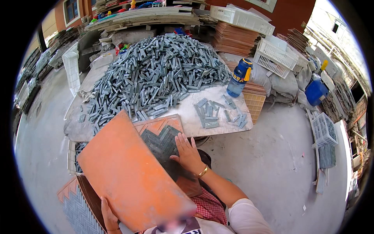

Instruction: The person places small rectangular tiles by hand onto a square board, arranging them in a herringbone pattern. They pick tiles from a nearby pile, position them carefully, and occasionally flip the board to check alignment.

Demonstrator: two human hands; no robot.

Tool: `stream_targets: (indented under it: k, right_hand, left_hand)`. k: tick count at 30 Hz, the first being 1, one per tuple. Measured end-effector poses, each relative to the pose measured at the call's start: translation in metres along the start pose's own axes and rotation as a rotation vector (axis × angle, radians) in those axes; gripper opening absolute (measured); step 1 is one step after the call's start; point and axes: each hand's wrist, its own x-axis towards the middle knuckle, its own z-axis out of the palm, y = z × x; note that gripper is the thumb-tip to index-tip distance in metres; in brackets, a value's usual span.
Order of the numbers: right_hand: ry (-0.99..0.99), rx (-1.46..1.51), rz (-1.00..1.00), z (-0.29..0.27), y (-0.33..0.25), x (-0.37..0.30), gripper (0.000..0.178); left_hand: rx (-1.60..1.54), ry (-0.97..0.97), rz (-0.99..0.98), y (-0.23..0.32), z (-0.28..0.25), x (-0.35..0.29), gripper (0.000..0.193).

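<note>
My left hand [110, 217] grips the lower left edge of a large flat orange board [128, 171], which is tilted up in front of me; some of its fingers are hidden. Partly behind that board lies a second orange board [168, 121] bearing grey stone strips in a herringbone pattern [160, 143]. My right hand [188, 154], with a gold bracelet at the wrist, lies over the strips' right side, fingers stretched out and holding nothing. Ahead, a big heap of loose grey stone strips [163, 70] covers most of the worktable [191, 113].
A blue water bottle [239, 80] stands at the table's right, near several loose strips [210, 113]. Another herringbone panel [80, 208] lies low on the left. White crates [274, 56], stacked brown boards [233, 39] and a blue container [316, 92] stand beyond on the right.
</note>
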Motion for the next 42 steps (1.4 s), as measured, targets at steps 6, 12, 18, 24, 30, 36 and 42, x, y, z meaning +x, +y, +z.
stream_targets:
  k: [6, 12, 18, 24, 30, 36, 42]
  right_hand:
    - [-0.166, -0.134, 0.058, -0.002, -0.007, 0.008, 0.081]
    - [-0.093, 0.156, 0.25, 0.006, -0.004, 0.002, 0.083]
    - [-0.131, 0.086, 0.19, 0.007, -0.002, -0.015, 0.084]
    - [-0.211, 0.044, 0.195, -0.012, -0.005, -0.003, 0.077]
    - [-0.076, -0.022, 0.113, -0.013, 0.004, 0.007, 0.07]
    - [-0.122, -0.108, 0.089, 0.001, 0.0, 0.003, 0.068]
    - [-0.023, 0.04, 0.088, -0.007, 0.012, 0.016, 0.048]
  left_hand:
    - [0.03, 0.15, -0.006, -0.007, -0.017, -0.014, 0.057]
    - [0.038, 0.157, 0.038, -0.012, -0.019, -0.017, 0.058]
    - [0.04, 0.189, 0.033, -0.011, -0.02, -0.015, 0.056]
    - [0.09, 0.156, 0.064, -0.011, -0.016, -0.015, 0.056]
    - [0.058, 0.126, 0.048, -0.008, -0.011, -0.018, 0.056]
    - [0.033, 0.143, 0.075, -0.008, -0.02, -0.02, 0.06]
    - [0.054, 0.149, 0.091, -0.009, -0.013, -0.022, 0.057]
